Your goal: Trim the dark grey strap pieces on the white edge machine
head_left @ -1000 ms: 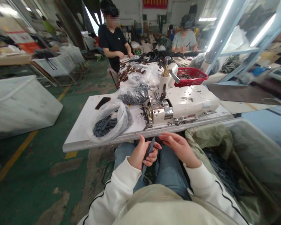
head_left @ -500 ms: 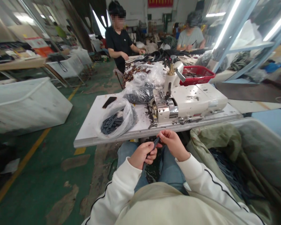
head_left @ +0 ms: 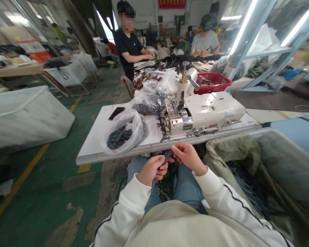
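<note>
The left hand (head_left: 149,170) closed its fingers around a dark strip (head_left: 167,156); the right hand (head_left: 188,158) pinched its far end, above the lap (head_left: 186,187), just before the table (head_left: 98,152) near edge. A lined bin (head_left: 285,164) stood close on the right; the floor (head_left: 54,178) lay open on the left.

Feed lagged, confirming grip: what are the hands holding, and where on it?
A dark strip: the left hand is closed around its lower part, the right hand pinches its upper end.
</note>
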Motion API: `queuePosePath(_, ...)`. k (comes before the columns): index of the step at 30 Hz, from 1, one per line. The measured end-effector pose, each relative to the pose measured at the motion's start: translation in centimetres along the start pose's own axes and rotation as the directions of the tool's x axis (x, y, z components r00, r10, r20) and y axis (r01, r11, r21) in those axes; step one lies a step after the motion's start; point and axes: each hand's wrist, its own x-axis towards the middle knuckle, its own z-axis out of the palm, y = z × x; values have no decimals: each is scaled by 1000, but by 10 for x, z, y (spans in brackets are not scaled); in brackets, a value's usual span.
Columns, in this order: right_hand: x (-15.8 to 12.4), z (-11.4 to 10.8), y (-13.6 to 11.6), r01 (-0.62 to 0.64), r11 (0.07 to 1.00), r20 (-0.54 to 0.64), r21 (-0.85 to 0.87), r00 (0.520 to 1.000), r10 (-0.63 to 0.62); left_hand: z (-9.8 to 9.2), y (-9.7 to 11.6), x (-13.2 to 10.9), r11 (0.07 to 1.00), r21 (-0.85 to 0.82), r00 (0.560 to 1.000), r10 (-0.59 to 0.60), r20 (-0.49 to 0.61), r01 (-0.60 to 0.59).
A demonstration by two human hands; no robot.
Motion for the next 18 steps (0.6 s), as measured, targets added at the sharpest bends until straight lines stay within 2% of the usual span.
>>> queuePosePath(2, 0, 3, 2, -7, 996, -29, -93, 1000, 5, 0, -2, 1, 1000, 6, 1000, -2, -5, 2)
queuePosePath(4, 0, 2, 5, -25, 998, -137, -57, 990, 17, -3, -3, 1, 1000, 4, 1000, 8, -23, -8)
queuePosePath(7, 2, -6, 8, -11, 974, -308, 225, 948, 81, -7, -1, -2, 998, -14, 996, 53, -77, -54)
queuePosePath(9, 3, -12, 8, 26, 916, -352, 401, 927, 128, -6, 2, -4, 992, -22, 983, 116, -143, -120)
queuePosePath(12, 1, -14, 9, 60, 867, -371, 495, 917, 148, 2, 3, -1, 970, 21, 939, 240, -246, -242)
queuePosePath(18, -9, -4, 18, 60, 885, -385, 461, 913, 138, 17, -1, 11, 911, 151, 806, 409, -427, -383)
